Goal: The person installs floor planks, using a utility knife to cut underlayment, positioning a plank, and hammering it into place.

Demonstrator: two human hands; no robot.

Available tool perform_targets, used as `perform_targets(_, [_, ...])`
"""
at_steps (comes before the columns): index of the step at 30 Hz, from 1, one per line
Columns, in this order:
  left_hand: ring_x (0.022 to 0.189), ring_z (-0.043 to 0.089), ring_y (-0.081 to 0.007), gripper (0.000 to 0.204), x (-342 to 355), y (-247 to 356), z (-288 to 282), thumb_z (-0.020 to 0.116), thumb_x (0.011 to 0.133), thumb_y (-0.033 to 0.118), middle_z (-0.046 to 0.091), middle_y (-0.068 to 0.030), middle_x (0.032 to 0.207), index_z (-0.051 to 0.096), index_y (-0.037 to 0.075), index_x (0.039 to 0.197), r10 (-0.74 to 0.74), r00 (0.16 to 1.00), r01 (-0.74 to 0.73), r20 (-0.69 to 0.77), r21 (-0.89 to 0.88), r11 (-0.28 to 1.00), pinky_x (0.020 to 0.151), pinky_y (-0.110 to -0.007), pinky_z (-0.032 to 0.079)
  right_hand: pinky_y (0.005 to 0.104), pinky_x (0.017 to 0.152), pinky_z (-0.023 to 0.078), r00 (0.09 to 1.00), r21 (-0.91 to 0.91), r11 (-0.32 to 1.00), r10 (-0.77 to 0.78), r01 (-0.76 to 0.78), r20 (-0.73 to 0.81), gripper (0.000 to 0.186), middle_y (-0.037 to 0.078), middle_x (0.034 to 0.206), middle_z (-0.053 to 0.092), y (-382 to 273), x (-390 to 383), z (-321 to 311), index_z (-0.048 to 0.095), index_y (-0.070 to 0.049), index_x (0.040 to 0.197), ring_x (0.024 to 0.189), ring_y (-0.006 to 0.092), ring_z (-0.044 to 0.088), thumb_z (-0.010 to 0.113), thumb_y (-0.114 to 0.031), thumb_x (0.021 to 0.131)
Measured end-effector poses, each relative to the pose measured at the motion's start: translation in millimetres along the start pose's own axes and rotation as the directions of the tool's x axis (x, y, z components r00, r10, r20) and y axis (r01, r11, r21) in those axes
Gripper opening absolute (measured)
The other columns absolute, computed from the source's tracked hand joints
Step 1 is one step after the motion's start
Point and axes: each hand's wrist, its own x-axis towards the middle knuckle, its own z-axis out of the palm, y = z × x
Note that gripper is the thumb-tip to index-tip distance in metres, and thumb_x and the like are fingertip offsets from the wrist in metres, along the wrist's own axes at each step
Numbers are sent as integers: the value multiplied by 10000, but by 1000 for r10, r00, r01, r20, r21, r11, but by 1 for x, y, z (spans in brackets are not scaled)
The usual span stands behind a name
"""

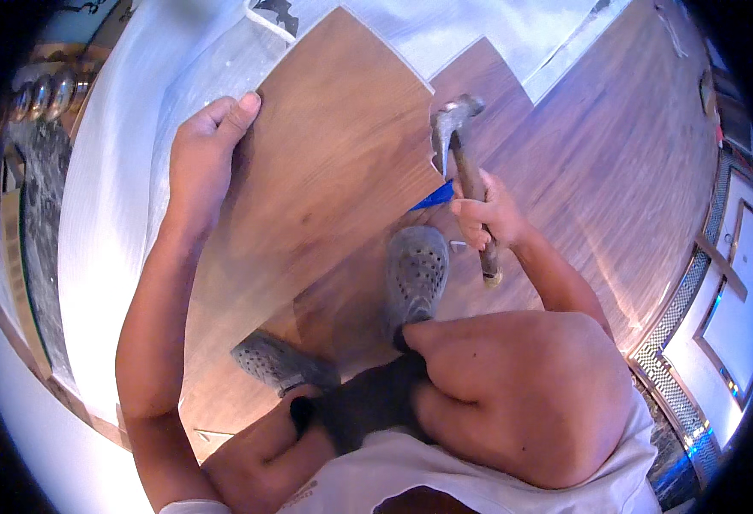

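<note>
The right hand is closed around the wooden handle of a claw hammer, the fingers curled over the shaft and the butt jutting out below. The left hand grasps the left edge of a wood-look plank, thumb along the edge on top; the other fingers are mostly hidden, so how tightly they press cannot be told.

Nearest are the person's white shirt and bent bare legs. Beyond the knees, two grey clogs with holes stand apart, one pointing ahead and the other off to the left. The plank lies ahead, slanting between the hands, and the hammer's head overlaps its right edge in view; whether they touch is unclear. A blue piece shows just beside that edge, near the right hand.

Wood-look flooring spreads to the right, ending in steps against a whitish sheet, which also runs down the left side. Farther right, a checkered strip borders white panels.
</note>
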Motion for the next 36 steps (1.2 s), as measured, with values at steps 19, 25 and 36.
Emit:
perform_targets(19, [698, 401, -60, 441, 1, -19, 18, 637, 1014, 464, 477, 64, 725, 600, 103, 762, -13, 1000, 10, 26, 128, 992, 652, -265, 347, 314, 440, 439, 874, -53, 973, -225, 224, -430, 276, 50, 656, 600, 5, -21, 60, 522, 15, 1135, 458, 136, 558, 675, -126, 953])
perform_targets(25, [676, 432, -68, 446, 3, -27, 20, 650, 1005, 470, 523, 43, 712, 638, 80, 787, -35, 998, 29, 57, 112, 993, 639, -270, 371, 326, 432, 448, 832, 95, 949, -213, 301, -512, 257, 61, 645, 602, 25, -26, 51, 513, 20, 1063, 461, 136, 568, 675, -137, 940])
perform_targets(36, [654, 432, -87, 461, 4, -34, 28, 648, 1009, 454, 512, 25, 673, 633, 60, 770, -23, 998, 14, 58, 146, 989, 623, -293, 379, 311, 429, 433, 841, -140, 971, -237, 192, -487, 263, 45, 612, 571, 15, -10, 35, 536, 8, 1058, 446, 129, 548, 697, -144, 916])
